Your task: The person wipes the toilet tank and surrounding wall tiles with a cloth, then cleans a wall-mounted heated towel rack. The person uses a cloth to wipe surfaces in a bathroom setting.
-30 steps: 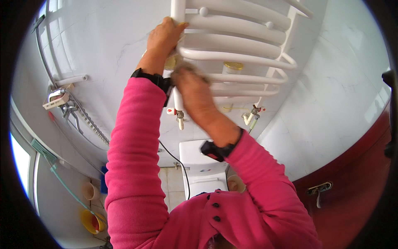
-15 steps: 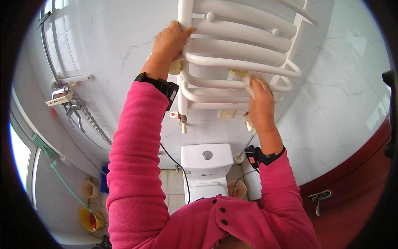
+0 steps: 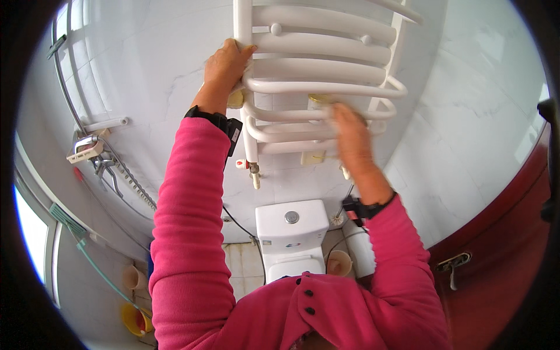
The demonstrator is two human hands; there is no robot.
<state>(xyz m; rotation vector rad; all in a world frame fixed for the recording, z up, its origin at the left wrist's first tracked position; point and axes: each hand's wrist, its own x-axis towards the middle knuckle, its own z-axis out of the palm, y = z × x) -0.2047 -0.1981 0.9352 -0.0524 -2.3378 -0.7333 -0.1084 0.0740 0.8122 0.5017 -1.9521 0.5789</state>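
A white towel radiator (image 3: pixel 322 69) with curved bars is fixed to the tiled wall ahead. My left hand (image 3: pixel 224 67) is closed round its left upright; the fingers behind the post are hidden. At the right part of the lower rails, my right hand (image 3: pixel 353 140) is smeared by motion. The pale cloth in its fingers shows half a second ago but can barely be made out now. Behind the rails, a container with a yellow lid (image 3: pixel 318 98) is partly covered. A red-and-white valve knob (image 3: pixel 242 164) sits at the radiator's lower left.
Below stands a white toilet (image 3: pixel 291 219), with a pale bin (image 3: pixel 339 264) to its right. Shower fittings (image 3: pixel 87 150) are on the left wall. A green-headed mop (image 3: pixel 67 219) and a yellow bucket (image 3: pixel 133 319) are at lower left. The dark red door (image 3: pixel 496 251) is at right.
My right hand has moved slightly left and down along the rails and is blurred. The left hand keeps its hold on the upright. The view has shifted, moving the radiator leftward in the picture.
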